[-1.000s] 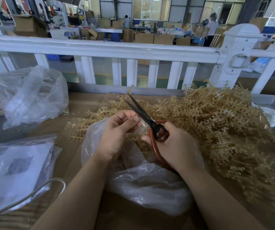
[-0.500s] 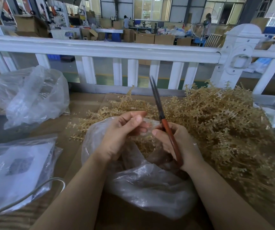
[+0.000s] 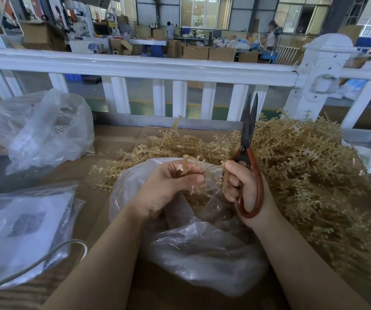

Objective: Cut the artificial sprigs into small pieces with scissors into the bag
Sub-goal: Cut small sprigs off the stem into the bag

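1. The left hand (image 3: 169, 189) curls its fingers around a short pale-gold plastic sprig piece (image 3: 185, 164), pinching it above the open mouth of the clear crinkled plastic bag (image 3: 202, 249).
2. The right hand (image 3: 245, 186) grips the red-brown looped handle of the large dark-bladed scissors (image 3: 248, 139); its fingers pass through the loop and the thumb presses beside the pivot.
3. The scissors stand nearly upright, tips pointing away toward the white railing (image 3: 135, 68), blades parted only slightly at the tips.
4. The blades touch no sprig; the held piece is just left of the handle, apart from the blades.
5. The bag lies on the brown cardboard-covered work surface (image 3: 117, 144) between both forearms, with tan cut bits visible inside it, below the hands.
6. A big heap of uncut tan artificial sprigs (image 3: 309, 175) lies to the right of and behind the bag, touching its far edge.
7. A second clear plastic bag (image 3: 46, 130) sits at far left; nearer, a flat clear packet holding white paper (image 3: 23, 229) has a pale cable (image 3: 46, 258) across it.
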`<state>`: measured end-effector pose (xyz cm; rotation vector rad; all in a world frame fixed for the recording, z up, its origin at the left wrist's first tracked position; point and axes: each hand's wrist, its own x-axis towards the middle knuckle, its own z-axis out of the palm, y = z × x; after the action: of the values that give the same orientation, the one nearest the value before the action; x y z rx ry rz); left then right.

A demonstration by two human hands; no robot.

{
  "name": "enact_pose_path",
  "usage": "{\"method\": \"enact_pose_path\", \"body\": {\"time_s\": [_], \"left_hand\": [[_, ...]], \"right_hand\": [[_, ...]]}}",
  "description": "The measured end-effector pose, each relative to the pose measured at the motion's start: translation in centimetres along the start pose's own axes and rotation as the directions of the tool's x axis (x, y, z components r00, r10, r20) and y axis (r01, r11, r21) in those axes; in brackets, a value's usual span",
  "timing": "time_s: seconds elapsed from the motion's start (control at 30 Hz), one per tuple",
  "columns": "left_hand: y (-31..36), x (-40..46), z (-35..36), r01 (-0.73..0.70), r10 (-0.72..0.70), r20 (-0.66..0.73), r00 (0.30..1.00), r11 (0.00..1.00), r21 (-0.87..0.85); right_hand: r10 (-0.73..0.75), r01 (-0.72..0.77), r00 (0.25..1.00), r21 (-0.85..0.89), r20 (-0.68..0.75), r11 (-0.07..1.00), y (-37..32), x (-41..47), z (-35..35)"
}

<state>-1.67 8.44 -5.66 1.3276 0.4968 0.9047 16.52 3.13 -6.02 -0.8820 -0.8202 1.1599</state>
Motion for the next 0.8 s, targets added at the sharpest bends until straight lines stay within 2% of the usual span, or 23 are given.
{"method": "enact_pose_path", "body": {"time_s": [0.13, 0.33, 0.43, 0.67, 0.8], "left_hand": [[-0.1, -0.1, 0.5, 0.028, -0.029, 0.004, 1.000, 0.991, 0.128], [-0.3, 0.1, 0.4, 0.019, -0.023, -0.072, 0.997, 0.998, -0.059], [0.1, 0.0, 0.9, 0.064, -0.063, -0.097, 0.993, 0.998, 0.006], [0.2, 0.0, 0.9, 0.121, -0.121, -0.026, 0.992, 0.992, 0.022], [0.3, -0.2, 0.5, 0.135, -0.135, 0.021, 0.991, 0.991, 0.022]], "right_hand": [[0.002, -0.002, 1.000, -0.047, 0.012, 0.999, 0.0, -0.2, 0.2], [-0.005, 0.013, 0.999, -0.254, 0.033, 0.967, -0.3, -0.6, 0.7], [-0.017, 0.033, 0.998, -0.302, 0.054, 0.953, -0.3, -0.7, 1.1], [-0.087, 0.088, 0.996, -0.346, 0.019, 0.934, -0.1, -0.7, 0.9], [-0.112, 0.110, 0.993, -0.443, 0.022, 0.890, 0.0, -0.7, 1.0]]}}
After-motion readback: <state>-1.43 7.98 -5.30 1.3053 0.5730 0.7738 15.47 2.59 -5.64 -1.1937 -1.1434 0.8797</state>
